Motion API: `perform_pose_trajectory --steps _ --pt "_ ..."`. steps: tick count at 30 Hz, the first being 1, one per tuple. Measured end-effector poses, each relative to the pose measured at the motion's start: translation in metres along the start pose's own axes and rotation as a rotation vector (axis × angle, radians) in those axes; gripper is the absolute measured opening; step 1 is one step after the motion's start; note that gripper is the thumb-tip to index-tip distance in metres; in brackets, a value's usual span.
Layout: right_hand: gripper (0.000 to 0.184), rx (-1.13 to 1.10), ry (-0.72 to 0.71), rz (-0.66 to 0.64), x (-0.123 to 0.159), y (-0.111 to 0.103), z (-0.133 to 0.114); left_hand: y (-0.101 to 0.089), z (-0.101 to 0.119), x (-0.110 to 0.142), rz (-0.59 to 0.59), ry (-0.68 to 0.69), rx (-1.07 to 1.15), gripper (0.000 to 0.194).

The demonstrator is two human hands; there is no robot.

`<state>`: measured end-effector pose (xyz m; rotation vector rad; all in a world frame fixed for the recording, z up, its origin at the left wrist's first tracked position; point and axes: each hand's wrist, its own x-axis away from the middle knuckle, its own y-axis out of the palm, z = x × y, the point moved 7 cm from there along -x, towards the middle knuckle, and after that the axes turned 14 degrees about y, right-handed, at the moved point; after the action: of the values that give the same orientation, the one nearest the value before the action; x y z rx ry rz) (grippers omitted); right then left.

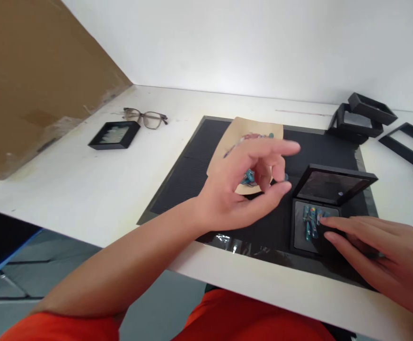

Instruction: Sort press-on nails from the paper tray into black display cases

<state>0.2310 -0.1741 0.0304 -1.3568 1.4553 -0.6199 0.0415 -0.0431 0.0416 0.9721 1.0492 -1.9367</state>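
Note:
My left hand (243, 184) hovers over the black mat, thumb and a bent finger pinched together and the index stretched out. A sliver of teal shows at the pinch, apparently a press-on nail (286, 177), mostly covered. Behind this hand lies a beige paper sheet (224, 135) bearing teal and multicoloured pieces, partly hidden. My right hand (380, 246) rests at the black display box (300, 242), its index fingertip touching the blue decorated press-on nails (311, 222) inside. Its thumb is apart from the index, with nothing visibly held. The box's framed clear lid (334, 184) stands raised.
Several black frame boxes (364, 118) are piled at the back right, beside an open frame (410, 142). At the left are glasses (145, 118) and a black box with pale pieces (114, 135). A brown board (50, 80) borders the white table (85, 189).

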Motion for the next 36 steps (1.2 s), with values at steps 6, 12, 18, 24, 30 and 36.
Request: perform_pose_trajectory --steps 6,12,18,24,30,36 --pt "0.014 -0.06 0.064 -0.008 -0.003 0.002 -0.008 0.034 0.027 0.0 -0.209 0.048 0.26 0.041" --pt "0.033 -0.269 0.009 -0.016 0.002 -0.002 -0.023 0.063 0.047 0.006 -0.313 -0.318 0.705 0.025" --pt "0.038 -0.322 -0.049 -0.092 0.008 -0.005 -0.03 0.083 0.057 0.023 -0.283 -0.812 1.287 0.046" --pt "0.048 -0.407 -0.035 -0.099 0.007 -0.007 -0.03 0.085 0.049 0.03 -0.23 -0.809 1.299 0.049" --pt "0.018 -0.392 -0.087 -0.2 0.009 -0.004 -0.024 0.086 0.038 0.038 -0.149 -1.001 1.148 0.062" --pt "0.003 -0.521 0.015 -0.124 0.0 -0.007 -0.027 0.087 0.037 0.044 -0.244 -1.024 1.097 0.057"
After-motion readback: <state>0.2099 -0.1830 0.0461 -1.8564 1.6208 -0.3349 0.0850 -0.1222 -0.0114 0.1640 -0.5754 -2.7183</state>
